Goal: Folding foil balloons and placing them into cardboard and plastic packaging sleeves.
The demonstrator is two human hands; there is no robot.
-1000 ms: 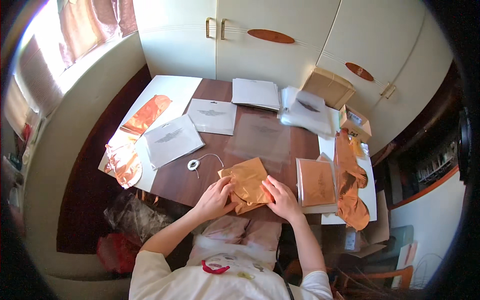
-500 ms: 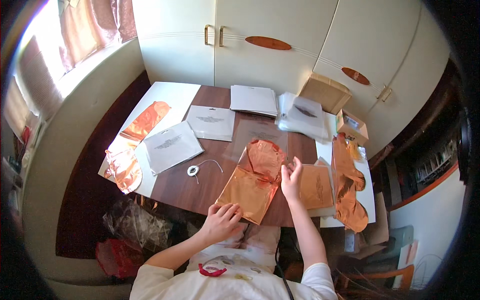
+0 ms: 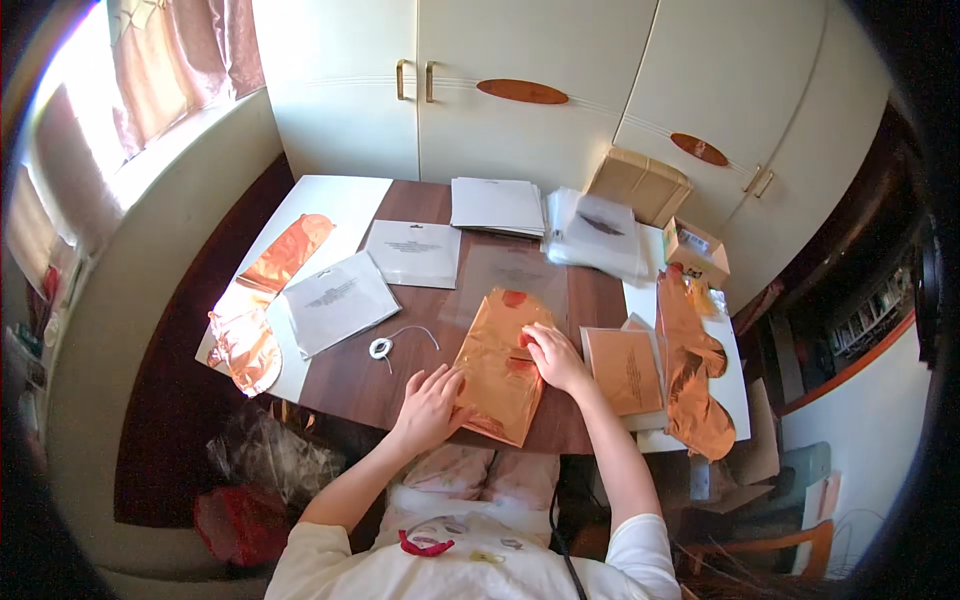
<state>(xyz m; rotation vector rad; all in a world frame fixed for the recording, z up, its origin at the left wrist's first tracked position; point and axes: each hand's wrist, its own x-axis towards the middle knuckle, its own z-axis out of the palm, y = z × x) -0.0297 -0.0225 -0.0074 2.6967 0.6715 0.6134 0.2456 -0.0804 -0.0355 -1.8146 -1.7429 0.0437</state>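
A copper-coloured foil balloon (image 3: 497, 385) lies folded flat at the table's near edge, its upper flap turned down. My left hand (image 3: 430, 408) rests on its left edge with the fingers spread flat. At its right side my right hand (image 3: 553, 358) has bent fingers drawn together on the foil, near a reddish reflection. Right of it lies a flat packet with a copper card (image 3: 624, 370). A long unfolded copper foil balloon (image 3: 692, 375) hangs over the table's right end.
White printed sleeves (image 3: 338, 302) and a small spool of white ribbon (image 3: 380, 348) lie to the left. More copper foil (image 3: 245, 350) is at the left end. Behind are stacked white cards (image 3: 496, 205), clear bags (image 3: 595, 235), a cardboard box (image 3: 640, 185) and a small open box (image 3: 697, 255).
The raised upper part of the foil balloon has been folded down flat. My right hand has come down and left onto it; my left hand has shifted slightly up and left, its fingers now spread.
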